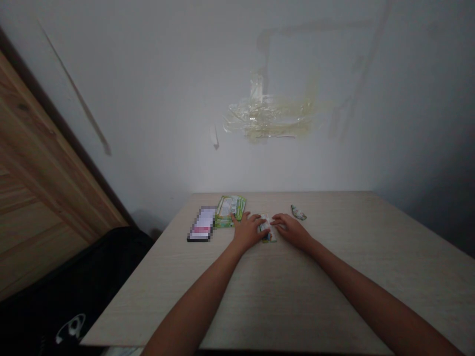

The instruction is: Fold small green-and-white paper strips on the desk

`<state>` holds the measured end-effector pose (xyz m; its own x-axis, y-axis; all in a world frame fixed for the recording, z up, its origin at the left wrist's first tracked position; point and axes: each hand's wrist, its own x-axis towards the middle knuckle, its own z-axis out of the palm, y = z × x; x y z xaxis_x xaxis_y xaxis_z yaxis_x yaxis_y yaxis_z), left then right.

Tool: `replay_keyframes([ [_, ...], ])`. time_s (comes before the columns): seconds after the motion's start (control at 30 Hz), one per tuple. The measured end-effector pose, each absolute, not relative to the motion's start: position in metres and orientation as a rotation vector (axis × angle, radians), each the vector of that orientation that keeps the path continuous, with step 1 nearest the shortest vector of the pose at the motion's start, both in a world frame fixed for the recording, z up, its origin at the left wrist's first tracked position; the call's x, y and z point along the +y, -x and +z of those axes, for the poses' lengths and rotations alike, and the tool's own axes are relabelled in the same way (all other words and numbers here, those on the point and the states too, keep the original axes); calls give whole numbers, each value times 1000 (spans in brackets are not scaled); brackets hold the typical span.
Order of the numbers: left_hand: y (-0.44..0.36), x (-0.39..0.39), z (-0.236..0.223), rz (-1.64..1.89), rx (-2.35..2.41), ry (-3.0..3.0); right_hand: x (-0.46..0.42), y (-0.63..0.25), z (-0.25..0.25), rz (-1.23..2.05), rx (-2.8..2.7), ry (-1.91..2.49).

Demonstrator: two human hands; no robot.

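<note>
A small printed packet [265,223], white with green and blue parts, lies flat on the table between my two hands. My left hand [245,232] rests with spread fingers on the left part of the packet, its thumb near the lower edge. From the other side my right hand [293,231] reaches in, fingers stretched out and touching the packet's right edge. Parts of the packet are hidden under the fingers. Just beyond the left hand sits a stack of green printed packets [232,203]. A small folded or crumpled printed piece [298,212] lies behind the right hand.
A phone [202,225] with a blurred screen lies left of the green stack. The pale wooden table [282,306] meets a white wall [166,99] bearing peeling clear tape [270,118]. Left of the table are a black bag [85,277] and wooden panelling [44,163].
</note>
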<state>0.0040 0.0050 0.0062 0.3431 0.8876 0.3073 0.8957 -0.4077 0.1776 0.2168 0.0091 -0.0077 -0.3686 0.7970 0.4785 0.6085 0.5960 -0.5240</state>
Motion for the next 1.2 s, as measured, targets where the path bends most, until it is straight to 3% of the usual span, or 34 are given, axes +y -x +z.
replay_keyframes([
  [0.2, -4, 7, 4, -568, -1727, 2566, 0, -214, 4, 494, -2094, 1104],
  [0.73, -4, 8, 6, -549, -1781, 2566, -13, -216, 9, 427, -2191, 1050],
  [1.2, -5, 6, 9, -544, -1801, 2571, -28, -217, 19, 617, -2248, 943],
])
